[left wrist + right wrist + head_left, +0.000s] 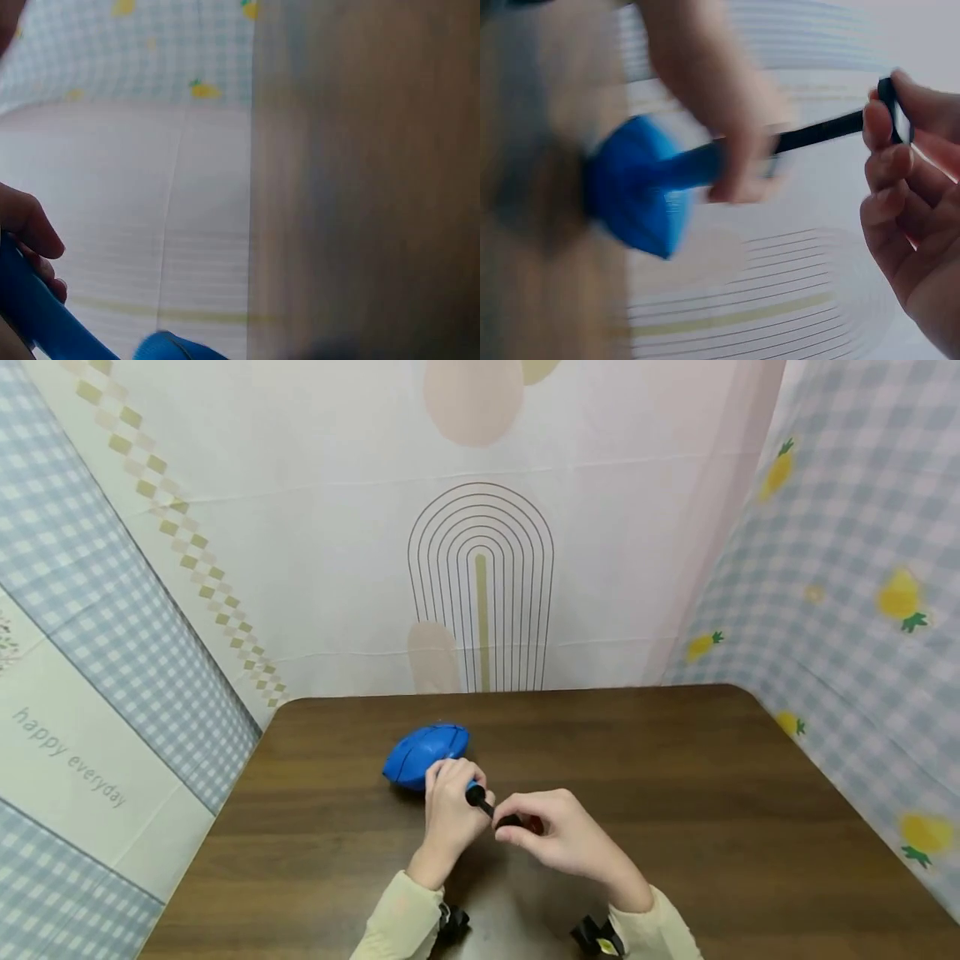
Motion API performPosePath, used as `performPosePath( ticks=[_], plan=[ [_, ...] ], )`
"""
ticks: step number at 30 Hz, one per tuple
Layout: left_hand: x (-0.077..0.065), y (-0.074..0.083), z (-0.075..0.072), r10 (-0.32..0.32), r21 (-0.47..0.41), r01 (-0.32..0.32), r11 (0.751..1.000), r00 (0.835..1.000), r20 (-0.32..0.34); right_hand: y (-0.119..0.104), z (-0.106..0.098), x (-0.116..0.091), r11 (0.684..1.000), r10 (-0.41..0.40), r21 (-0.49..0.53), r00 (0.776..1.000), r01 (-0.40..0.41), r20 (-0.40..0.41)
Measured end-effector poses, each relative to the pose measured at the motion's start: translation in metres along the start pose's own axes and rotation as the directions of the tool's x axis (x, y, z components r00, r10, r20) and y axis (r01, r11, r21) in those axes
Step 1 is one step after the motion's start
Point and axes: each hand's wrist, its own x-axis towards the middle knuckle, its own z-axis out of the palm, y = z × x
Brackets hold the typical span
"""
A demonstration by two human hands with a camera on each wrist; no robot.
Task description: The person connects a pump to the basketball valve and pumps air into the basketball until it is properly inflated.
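Note:
A blue football-shaped ball [422, 757] with dark seam lines rests on the table. One end of a blue hand pump [694, 166] meets it, though blur hides the exact join. My left hand [454, 803] grips the pump's blue barrel, which also crosses the lower left of the left wrist view. Out of the barrel extends a black plunger rod [819, 133]. At its far end my right hand [564, 833] pinches the black handle [887, 101] between thumb and fingers. In the right wrist view the left hand [742, 154] is blurred.
The brown wooden table [660, 760] has rounded far corners. A pale printed cloth [615, 527] hangs behind it, with blue checked cloths [847, 635] at the sides. Black wrist devices [596, 935] sit by both sleeves.

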Motion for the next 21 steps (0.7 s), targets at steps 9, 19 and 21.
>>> performPosePath(
  ticks=[9,19,21],
  plan=[
    [0.003,-0.001,-0.004,0.008,-0.068,-0.010,0.998,0.999,-0.037,-0.002,0.006,0.002,0.996,-0.082,-0.036,0.997,0.081,-0.012],
    [0.001,0.011,-0.001,0.120,-0.020,-0.120,0.993,0.993,-0.022,0.016,0.012,-0.001,0.989,-0.081,-0.125,0.997,0.078,-0.020],
    [0.004,0.006,-0.002,0.093,-0.017,-0.093,0.995,0.995,-0.036,0.006,0.003,0.002,0.984,-0.124,-0.125,0.992,0.124,0.008]
  ],
)
